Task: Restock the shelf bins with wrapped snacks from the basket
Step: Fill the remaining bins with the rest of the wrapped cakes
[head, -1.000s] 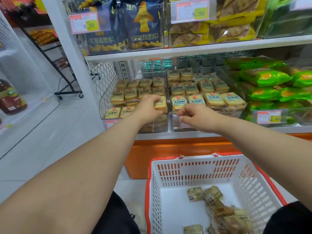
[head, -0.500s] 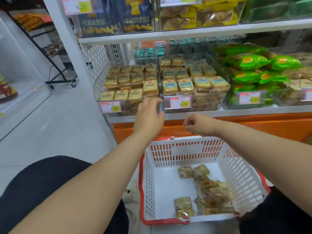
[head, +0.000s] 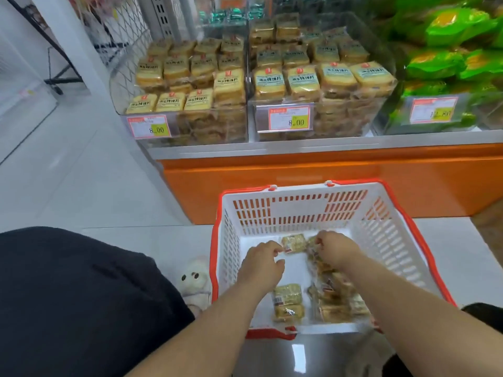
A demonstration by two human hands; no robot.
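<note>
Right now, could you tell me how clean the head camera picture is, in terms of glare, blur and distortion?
Head view: wide-angle bending curves the shelf edge and the basket; a bright ceiling-light reflection sits on the glossy floor below the basket; both hands, left hand and right hand, look slightly soft; the green bags at upper right are smeared.

left bin's tag (head: 150, 127) says 8.00; middle bin's tag (head: 290, 118) says 8.00 too; the tag (head: 434, 110) on the green-bag bin looks like 12.80; snack wrappers have Chinese print, too blurry to read
</note>
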